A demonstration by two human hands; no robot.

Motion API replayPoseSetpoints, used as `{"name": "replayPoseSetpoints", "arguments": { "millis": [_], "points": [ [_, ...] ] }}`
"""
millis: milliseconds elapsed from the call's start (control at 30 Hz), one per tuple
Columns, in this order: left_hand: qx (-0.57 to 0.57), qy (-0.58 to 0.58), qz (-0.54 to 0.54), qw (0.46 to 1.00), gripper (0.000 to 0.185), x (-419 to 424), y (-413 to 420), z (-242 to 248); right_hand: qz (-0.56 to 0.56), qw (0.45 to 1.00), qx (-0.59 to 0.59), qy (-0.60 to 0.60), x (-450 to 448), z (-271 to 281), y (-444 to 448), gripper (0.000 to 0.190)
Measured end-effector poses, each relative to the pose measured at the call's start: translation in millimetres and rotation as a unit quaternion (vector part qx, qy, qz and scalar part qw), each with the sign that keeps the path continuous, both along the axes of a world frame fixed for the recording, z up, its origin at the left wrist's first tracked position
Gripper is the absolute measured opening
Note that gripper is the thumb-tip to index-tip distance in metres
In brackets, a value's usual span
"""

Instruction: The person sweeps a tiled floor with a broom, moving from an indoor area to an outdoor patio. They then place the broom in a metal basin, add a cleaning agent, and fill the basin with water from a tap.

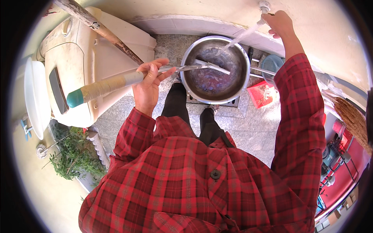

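Observation:
My left hand (148, 83) holds a long-handled tool with a T-shaped head, the thumb over its shaft and the fingers partly spread. The tape-wrapped handle (105, 87) ends in a teal cap, pointing left. Its thin metal shaft reaches over a large round metal basin (215, 100), and the flat T-shaped head (214, 67) shows within the rim. My right hand (279, 24) is raised to a wall tap (264, 6), the fingers at its handle. A stream of water (244, 35) runs from the tap into the basin, where shallow water ripples.
Left stands a cream top-loading washing machine (70, 64), with a wooden pole (107, 35) slanting before it. A red dustpan (260, 94) lies right of the basin, near a blue bucket (272, 64). A straw broom (351, 122) is at far right, green plants (75, 154) at lower left.

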State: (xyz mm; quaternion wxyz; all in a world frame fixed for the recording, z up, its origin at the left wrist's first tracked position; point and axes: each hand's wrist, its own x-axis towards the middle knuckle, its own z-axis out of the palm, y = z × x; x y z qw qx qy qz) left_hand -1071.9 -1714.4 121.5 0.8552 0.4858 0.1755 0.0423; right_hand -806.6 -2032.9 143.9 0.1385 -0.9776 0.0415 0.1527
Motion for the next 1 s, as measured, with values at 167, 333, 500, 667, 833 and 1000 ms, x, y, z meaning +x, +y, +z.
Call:
{"name": "replayPoseSetpoints", "arguments": {
  "millis": [167,333,500,667,833,1000],
  "points": [
    [-0.062,-0.045,0.030,0.997,0.010,16,-3,-2,0.301,0.906,-0.196,-0.223,4,-40,-32,0.020],
    [-0.079,-0.074,0.044,0.993,0.008,22,-12,13,0.320,0.880,-0.237,-0.257,-24,-31,-12,0.029],
    [-0.036,-0.084,-0.022,0.996,0.006,7,-27,-6,0.314,0.882,-0.241,-0.257,-27,-22,-7,0.032],
    [0.142,-0.008,-0.126,0.982,0.011,-31,-20,-8,0.302,0.894,-0.194,-0.270,-30,-25,-7,0.037],
    [0.118,0.125,-0.050,0.984,0.023,-75,-6,-20,0.289,0.903,-0.158,-0.276,-32,-29,-12,0.044],
    [0.103,0.189,0.115,0.970,0.024,-90,43,-56,0.288,0.915,-0.146,-0.241,-34,-20,-13,0.054]
  ]
}}
